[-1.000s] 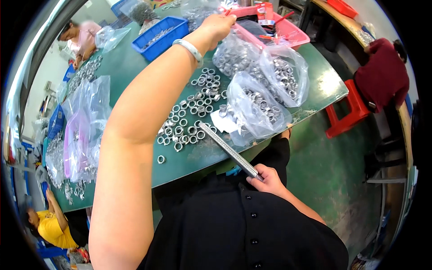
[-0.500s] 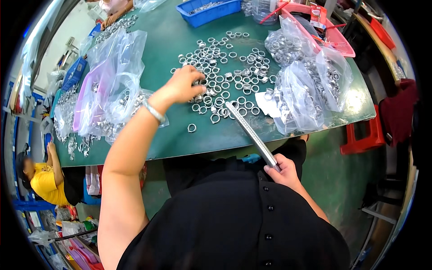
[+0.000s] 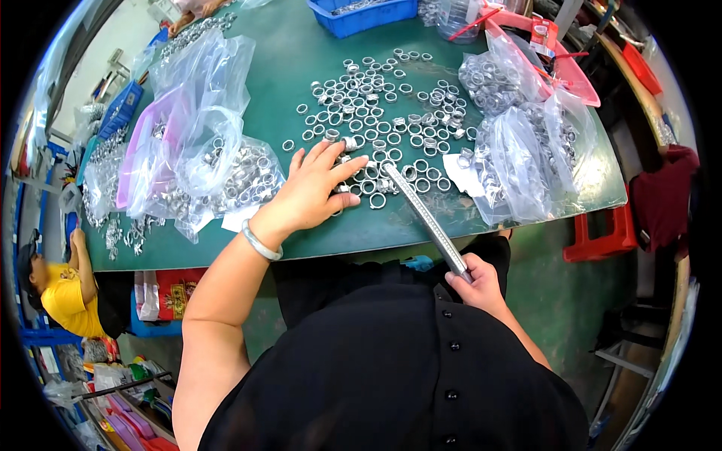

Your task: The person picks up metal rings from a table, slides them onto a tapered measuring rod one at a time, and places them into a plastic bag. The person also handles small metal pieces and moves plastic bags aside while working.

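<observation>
We note our left hand [image 3: 310, 188] spread at the near-left edge of the loose metal rings [image 3: 369, 121], scattered on the green tabletop [image 3: 301, 45] between clear bags [image 3: 519, 161], our right hand [image 3: 481, 286] gripping the lower end of a slim metal bar [image 3: 429, 222], tip by the rings.

The rings [image 3: 371, 110] look like shiny metal, the long bar [image 3: 429, 223] like metal with a dotted face; the bag [image 3: 520, 169] is glossy plastic, the tabletop [image 3: 280, 71] smooth, the shirt [image 3: 353, 361] matt cloth
</observation>
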A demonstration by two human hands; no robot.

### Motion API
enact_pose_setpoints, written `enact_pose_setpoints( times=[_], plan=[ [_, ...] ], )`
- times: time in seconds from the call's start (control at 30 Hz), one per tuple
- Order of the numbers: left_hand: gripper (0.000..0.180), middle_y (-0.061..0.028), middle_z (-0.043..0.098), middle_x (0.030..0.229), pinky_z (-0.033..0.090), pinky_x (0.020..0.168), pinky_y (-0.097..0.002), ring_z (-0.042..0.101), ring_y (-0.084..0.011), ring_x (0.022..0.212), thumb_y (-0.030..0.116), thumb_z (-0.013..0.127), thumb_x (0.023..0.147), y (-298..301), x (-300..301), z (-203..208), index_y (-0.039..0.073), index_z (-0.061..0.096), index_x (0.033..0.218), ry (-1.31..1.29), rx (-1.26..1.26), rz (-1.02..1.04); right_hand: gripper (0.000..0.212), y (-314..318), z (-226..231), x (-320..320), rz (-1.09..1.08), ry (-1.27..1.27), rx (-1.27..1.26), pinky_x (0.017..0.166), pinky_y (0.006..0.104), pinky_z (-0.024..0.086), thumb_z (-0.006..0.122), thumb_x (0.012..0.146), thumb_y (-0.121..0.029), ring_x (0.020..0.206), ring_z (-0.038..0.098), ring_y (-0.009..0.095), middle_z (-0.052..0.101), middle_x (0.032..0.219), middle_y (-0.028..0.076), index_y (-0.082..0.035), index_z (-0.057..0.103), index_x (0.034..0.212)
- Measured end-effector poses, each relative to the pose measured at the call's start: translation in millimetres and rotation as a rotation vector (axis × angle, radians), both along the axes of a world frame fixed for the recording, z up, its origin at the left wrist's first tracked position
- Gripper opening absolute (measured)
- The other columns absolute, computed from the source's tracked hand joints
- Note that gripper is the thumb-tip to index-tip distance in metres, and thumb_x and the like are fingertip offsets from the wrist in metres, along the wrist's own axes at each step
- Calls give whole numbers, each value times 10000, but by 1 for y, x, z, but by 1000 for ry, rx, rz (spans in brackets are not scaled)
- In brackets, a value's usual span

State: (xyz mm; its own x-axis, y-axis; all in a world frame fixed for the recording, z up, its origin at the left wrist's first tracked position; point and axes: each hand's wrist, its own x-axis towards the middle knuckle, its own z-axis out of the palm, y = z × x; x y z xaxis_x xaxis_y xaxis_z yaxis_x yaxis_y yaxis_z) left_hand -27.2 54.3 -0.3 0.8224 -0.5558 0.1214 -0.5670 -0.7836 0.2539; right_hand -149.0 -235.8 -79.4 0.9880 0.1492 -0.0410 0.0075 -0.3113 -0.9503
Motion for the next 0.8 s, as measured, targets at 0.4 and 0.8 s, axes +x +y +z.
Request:
enact_pose_setpoints(
  times=[0.4, 0.8],
  plan=[
    [388, -182, 453, 1182, 397, 862, -340, 453, -308, 1079, 193, 630, 751, 19, -15, -8, -35, 533, 1049, 30, -272, 199, 119, 2, -4, 1, -5, 19, 60, 479, 238, 332, 617, 699, -64, 504, 380, 91, 408, 557, 14, -12, 510, 707],
    [114, -101, 511, 859, 385, 756, -347, 471, -277, 835, 99, 632, 693, 4, 40, -22, 39, 599, 784, -139, -301, 331, 135, 7, -3, 0, 15, 7, 53, 470, 235, 330, 618, 700, -67, 491, 381, 85, 415, 545, 12, -19, 492, 692]
  ],
)
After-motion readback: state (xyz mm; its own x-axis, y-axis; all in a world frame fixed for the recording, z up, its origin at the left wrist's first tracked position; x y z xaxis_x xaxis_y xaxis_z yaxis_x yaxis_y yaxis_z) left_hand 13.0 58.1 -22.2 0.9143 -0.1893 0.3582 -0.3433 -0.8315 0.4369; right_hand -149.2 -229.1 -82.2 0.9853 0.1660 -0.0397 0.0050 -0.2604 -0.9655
